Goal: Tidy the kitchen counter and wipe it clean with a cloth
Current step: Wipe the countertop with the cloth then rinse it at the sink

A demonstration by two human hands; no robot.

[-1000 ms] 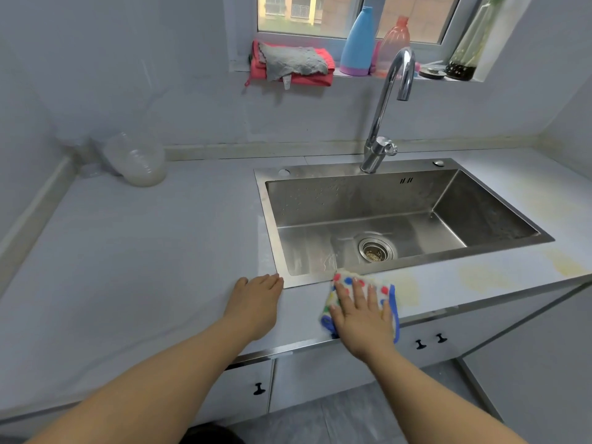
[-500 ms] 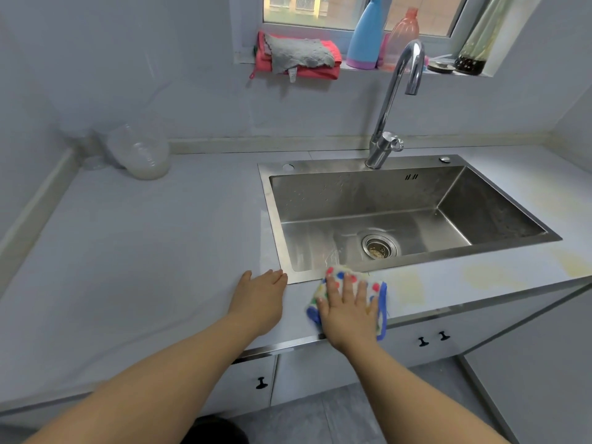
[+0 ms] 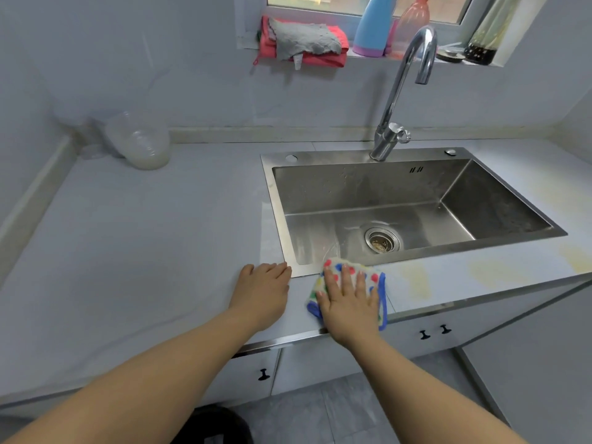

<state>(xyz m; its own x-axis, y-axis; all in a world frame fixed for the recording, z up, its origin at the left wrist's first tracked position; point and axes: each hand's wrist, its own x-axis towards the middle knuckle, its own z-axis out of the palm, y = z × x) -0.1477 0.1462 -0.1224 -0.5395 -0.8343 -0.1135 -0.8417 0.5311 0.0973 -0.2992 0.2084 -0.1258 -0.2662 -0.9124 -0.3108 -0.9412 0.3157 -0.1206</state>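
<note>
A white cloth (image 3: 375, 277) with coloured dots and a blue edge lies on the pale grey counter (image 3: 144, 245), on the narrow strip in front of the steel sink (image 3: 278, 200). My right hand (image 3: 347, 299) presses flat on the cloth with straight fingers. My left hand (image 3: 264, 291) rests palm down on the counter just left of the cloth, its fingertips at the sink's front left corner. Yellowish stains (image 3: 416, 280) mark the counter strip to the right of the cloth.
A tall chrome tap (image 3: 403, 94) rises behind the sink. A stack of clear plastic containers (image 3: 141, 141) leans in the back left corner. On the windowsill sit red and grey cloths (image 3: 304, 40), a blue bottle (image 3: 373, 27) and a pink bottle (image 3: 411, 20). Cabinet doors with black handles (image 3: 434, 331) are below.
My right hand has slid the cloth a little to the left along the counter strip, closer to my left hand. My left hand has stayed in place.
</note>
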